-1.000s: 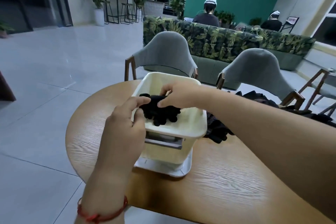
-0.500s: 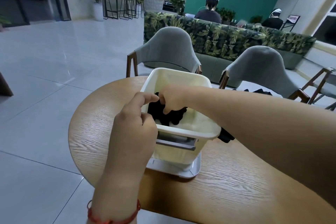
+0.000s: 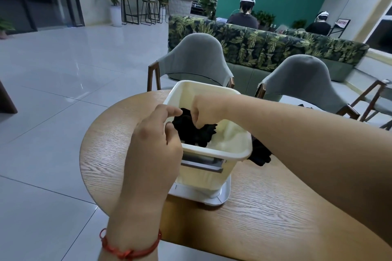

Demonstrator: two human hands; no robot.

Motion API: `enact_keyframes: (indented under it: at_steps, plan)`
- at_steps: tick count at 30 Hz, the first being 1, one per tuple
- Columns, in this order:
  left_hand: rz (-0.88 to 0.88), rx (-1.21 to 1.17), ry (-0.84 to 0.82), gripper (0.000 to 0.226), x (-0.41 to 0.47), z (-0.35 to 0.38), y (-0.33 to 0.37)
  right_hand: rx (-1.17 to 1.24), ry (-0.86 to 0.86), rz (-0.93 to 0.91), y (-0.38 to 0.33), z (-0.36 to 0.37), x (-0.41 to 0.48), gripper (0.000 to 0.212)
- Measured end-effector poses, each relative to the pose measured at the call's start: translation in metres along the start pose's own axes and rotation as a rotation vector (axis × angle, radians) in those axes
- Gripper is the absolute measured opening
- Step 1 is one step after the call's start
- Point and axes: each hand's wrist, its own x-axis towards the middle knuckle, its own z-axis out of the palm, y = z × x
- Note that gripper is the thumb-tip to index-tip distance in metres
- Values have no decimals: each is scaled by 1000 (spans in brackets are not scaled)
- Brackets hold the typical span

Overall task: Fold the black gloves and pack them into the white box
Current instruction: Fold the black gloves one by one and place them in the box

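The white box (image 3: pixel 235 153) stands on a white base in the middle of the round wooden table (image 3: pixel 265 218). A bundle of black gloves (image 3: pixel 203 136) lies inside it, toward its left side. My right hand (image 3: pixel 206 110) reaches down into the box from the right, and its curled fingers grip the bundle from above. My left hand (image 3: pixel 154 144) holds the box's near-left rim between thumb and forefinger, the forefinger tip by the bundle's edge. More black gloves (image 3: pixel 261 154) lie on the table just right of the box, partly hidden by my right forearm.
Two grey chairs (image 3: pixel 197 59) (image 3: pixel 301 82) stand at the table's far side. Behind them runs a leaf-patterned sofa (image 3: pixel 265 46), with two seated people beyond it. Tiled floor (image 3: pixel 63 91) spreads to the left. The table edge curves close to my left wrist.
My right hand has pushed the glove bundle from rim height down into the box. My left hand stays at the left rim. The view has drawn closer.
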Motion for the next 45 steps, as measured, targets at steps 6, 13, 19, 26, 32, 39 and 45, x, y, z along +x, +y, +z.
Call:
enact_keyframes:
  at_steps: [6, 13, 19, 26, 32, 39, 45]
  plan:
    - [105, 29, -15, 33, -5, 6, 23, 127, 163, 27, 32, -23, -49, 11]
    - [288, -40, -60, 34, -25, 31, 65, 240, 409, 50, 97, -30, -133, 12]
    - [424, -21, -189, 38, -50, 66, 97, 295, 391, 172, 147, 6, -187, 12]
    - [450, 28, -306, 45, -65, 115, 105, 266, 329, 291, 198, 87, -190, 37]
    - [420, 64, -346, 48, -63, 138, 98, 65, 274, 348, 206, 132, -164, 54]
    - [355, 84, -391, 42, -63, 151, 87, 192, 631, 360, 198, 161, -180, 47]
    - [355, 60, -450, 35, -75, 162, 81, 769, 1043, 380, 155, 168, -241, 17]
